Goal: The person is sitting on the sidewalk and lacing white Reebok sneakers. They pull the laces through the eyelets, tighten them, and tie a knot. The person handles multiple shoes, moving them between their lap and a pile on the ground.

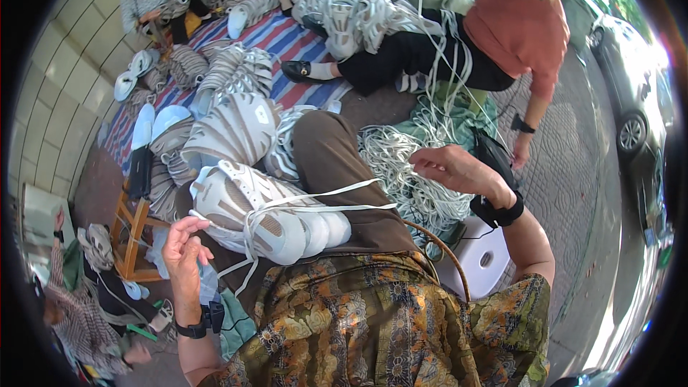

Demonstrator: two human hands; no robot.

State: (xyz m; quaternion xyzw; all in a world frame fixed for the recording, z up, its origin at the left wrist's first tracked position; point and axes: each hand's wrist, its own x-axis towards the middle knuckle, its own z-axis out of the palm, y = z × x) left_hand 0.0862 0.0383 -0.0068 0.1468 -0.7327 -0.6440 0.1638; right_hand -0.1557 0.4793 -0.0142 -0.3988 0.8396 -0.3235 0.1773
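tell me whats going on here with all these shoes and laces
A person sits with a white and beige sneaker on their lap. The left hand pinches a white lace at the shoe's side, while the right hand pulls the lace's other end out to the side. A heap of loose white laces lies by the knee, more sneakers are piled on a striped mat, and other people sit nearby.

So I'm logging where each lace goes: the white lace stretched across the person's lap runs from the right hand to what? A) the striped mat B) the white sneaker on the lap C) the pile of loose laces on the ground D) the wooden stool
B: the white lace runs taut from the right hand to the white sneaker resting on the lap, near the left hand.
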